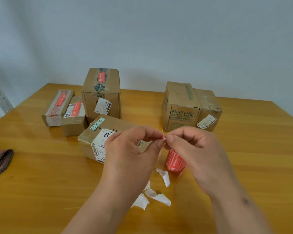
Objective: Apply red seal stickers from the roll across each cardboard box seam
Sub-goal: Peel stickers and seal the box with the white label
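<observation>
1. Pinching a red seal sticker (162, 137) between both hands, raised just above the nearest cardboard box (98, 132); likely peeling it off its white backing before laying it across that box's seam.
2. Left hand (134, 149) curling, thumb and forefinger closing on the sticker's left side, palm turned inward, forearm rising from the lower frame.
3. Right hand (191, 146) mirroring it, thumb and forefinger gripping the right edge, other fingers loosely folded.
4. Sticker roll (175, 160) standing on the bench (41, 166) just below the right hand, kept close, probably for the next pull.
5. Discarded white backing scraps (152, 195) lying on the bench between the wrists, suggesting several stickers already used.
6. Already wearing red seals at far left: 3 boxes, namely the tall box (101, 92), the long flat box (57, 107) and the small box (74, 115).
7. Sitting at the right, well apart: 2 boxes (189, 107) showing no red seal, so apparently awaiting theirs.
</observation>
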Demonstrator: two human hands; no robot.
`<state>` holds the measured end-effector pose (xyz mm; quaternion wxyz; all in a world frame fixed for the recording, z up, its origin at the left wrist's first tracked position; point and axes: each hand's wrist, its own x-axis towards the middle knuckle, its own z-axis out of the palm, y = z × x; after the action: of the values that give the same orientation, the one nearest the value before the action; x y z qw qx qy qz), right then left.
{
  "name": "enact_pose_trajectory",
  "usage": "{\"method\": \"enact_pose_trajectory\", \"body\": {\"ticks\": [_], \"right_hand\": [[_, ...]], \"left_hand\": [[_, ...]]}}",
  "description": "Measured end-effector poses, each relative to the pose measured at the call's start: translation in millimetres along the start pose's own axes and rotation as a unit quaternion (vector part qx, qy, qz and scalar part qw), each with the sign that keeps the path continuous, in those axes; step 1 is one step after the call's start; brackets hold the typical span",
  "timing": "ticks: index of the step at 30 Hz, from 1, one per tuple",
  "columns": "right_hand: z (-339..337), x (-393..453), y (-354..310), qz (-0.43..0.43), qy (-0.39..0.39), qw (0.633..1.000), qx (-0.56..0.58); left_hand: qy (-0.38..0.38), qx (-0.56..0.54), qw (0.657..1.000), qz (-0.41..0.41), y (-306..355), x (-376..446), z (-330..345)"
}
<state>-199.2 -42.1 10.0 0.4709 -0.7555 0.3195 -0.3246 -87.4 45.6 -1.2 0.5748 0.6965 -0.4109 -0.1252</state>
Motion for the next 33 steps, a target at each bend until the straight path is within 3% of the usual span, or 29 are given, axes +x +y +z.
{"method": "enact_pose_trajectory", "body": {"ticks": [11,17,21,27,33], "right_hand": [[1.8,0.4,2.4,-0.004,0.005,1.000,-0.007],[3.7,-1.5,-2.7,-0.025,-0.005,0.999,-0.036],[3.6,-1.1,-3.8,-0.026,-0.007,0.997,-0.071],[-6.1,2.5,7.1,0.003,0.003,0.983,-0.181],[-12.2,4.9,8.4,0.001,-0.034,0.909,-0.415]], "left_hand": [[-0.033,0.005,0.999,-0.007,-4.3,0.8,-1.9],[-0.037,-0.057,0.996,-0.065,-1.9,3.3,-5.1],[-0.033,-0.035,0.997,-0.066,-3.7,5.1,-6.9],[-0.002,-0.061,0.996,-0.063,-7.7,14.3,-23.4],[-0.001,-0.167,0.984,-0.058,-17.0,27.4,-42.5]]}}
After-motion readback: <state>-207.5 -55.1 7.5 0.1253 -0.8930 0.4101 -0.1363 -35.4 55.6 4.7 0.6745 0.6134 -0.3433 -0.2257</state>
